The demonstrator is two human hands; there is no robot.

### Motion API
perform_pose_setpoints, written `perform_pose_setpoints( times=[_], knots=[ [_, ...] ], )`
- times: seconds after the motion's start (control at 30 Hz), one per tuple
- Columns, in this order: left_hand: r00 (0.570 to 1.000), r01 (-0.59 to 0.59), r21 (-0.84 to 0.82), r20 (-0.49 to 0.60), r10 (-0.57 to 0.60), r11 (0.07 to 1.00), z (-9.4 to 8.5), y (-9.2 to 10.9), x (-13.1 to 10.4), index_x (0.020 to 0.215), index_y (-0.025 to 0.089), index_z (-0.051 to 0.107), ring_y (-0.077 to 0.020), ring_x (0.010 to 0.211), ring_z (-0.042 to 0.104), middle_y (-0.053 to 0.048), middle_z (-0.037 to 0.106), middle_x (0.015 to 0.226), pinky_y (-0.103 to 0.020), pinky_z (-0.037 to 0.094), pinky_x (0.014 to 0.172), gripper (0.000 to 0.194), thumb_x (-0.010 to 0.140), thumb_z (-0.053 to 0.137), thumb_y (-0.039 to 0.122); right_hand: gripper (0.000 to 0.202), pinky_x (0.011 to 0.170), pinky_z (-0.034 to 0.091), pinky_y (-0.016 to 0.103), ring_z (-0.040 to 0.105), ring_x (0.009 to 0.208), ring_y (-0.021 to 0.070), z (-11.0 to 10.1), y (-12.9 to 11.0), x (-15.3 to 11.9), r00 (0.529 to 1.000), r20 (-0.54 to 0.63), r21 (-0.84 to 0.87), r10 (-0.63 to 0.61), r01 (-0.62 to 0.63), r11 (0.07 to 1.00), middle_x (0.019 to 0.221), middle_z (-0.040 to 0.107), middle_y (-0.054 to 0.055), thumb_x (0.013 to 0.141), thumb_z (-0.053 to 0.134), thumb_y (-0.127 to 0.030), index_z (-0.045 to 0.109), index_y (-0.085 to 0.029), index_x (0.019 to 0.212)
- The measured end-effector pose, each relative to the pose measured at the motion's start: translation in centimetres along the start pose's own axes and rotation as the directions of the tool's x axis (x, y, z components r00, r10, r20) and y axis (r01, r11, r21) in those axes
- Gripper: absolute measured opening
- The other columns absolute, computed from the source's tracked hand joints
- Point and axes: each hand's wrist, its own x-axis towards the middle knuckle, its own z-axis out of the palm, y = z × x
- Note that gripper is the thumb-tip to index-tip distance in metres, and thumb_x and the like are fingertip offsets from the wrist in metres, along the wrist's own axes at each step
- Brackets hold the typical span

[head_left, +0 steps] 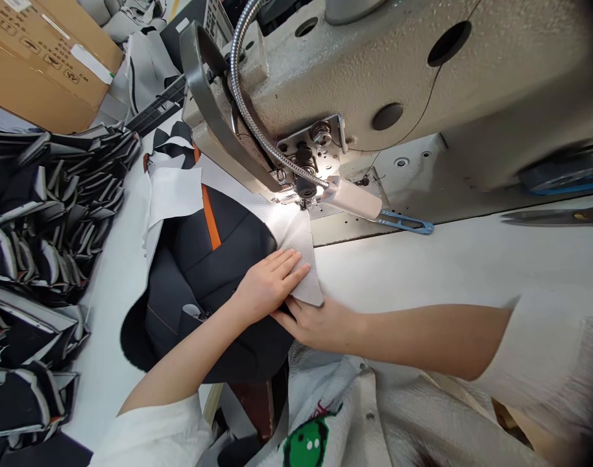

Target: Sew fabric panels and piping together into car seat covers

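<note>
A black padded fabric piece (204, 253) with an orange strip (211, 217) lies on the table, joined by a light grey mesh fabric panel (289, 224). The mesh runs under the lit needle area of a sewing machine (303, 185). My left hand (270, 285) rests flat on the mesh and black fabric, fingers stretched out, in front of the needle. Just to its right, my right hand (320, 321) grips the layered fabric near the mesh's pointed corner. Some of its fingers are hidden under the cloth.
Blue thread snips (406, 222) lie beside the machine's lamp (355, 198), and dark scissors (554, 217) at the far right. Stacks of black-and-grey sewn pieces (48, 220) crowd the left. A cardboard box (48, 58) stands at the back left.
</note>
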Motion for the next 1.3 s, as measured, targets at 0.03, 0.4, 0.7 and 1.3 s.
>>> perform_pose_setpoints(
  times=[0.03,0.4,0.7,1.3],
  knots=[
    [1.0,-0.004,-0.015,-0.01,0.004,1.0,0.1,-0.1,-0.2,0.112,0.011,0.063,-0.0246,0.111,0.061,-0.014,0.065,0.118,-0.041,0.052,0.095,0.031,0.087,0.044,0.007,0.037,0.083,0.047,0.044,0.063,0.088,0.0246,0.1,0.0,0.0,1.0,-0.012,-0.009,-0.013,0.013,1.0,0.096,0.067,0.018,0.088,0.038,-0.013,0.053,-0.009,0.122],
    [0.998,0.047,-0.017,-0.028,-0.048,0.999,2.1,-2.7,0.6,0.116,0.017,0.06,-0.0218,0.116,0.058,-0.013,0.062,0.123,-0.042,0.049,0.098,0.04,0.083,0.04,0.005,0.037,0.08,0.049,0.046,0.061,0.103,0.0305,0.7,0.3,-0.1,1.0,0.028,0.072,-0.012,0.01,0.997,0.113,0.061,0.028,0.09,0.041,-0.016,0.055,-0.002,0.121],
    [0.996,0.076,-0.013,-0.045,-0.077,0.997,3.1,-5.5,2.5,0.115,0.017,0.063,-0.0213,0.117,0.057,-0.012,0.063,0.122,-0.041,0.047,0.1,0.051,0.073,0.04,0.002,0.041,0.097,0.041,0.049,0.054,0.115,0.0338,1.1,1.4,0.3,0.996,0.087,0.121,0.03,-0.04,0.992,0.129,0.053,0.022,0.089,0.044,-0.024,0.057,-0.008,0.124],
    [0.959,0.088,-0.001,-0.27,-0.085,0.996,3.2,-2.9,2.5,0.088,0.02,0.064,-0.0135,0.074,0.06,-0.001,0.07,0.083,-0.027,0.044,0.065,0.013,0.086,0.053,0.014,0.026,0.075,0.052,0.038,0.063,0.1,0.0313,1.6,1.7,0.3,0.998,-0.055,0.09,-0.029,0.034,0.995,0.104,0.066,0.021,0.087,0.045,-0.011,0.068,-0.005,0.099]
  ],
)
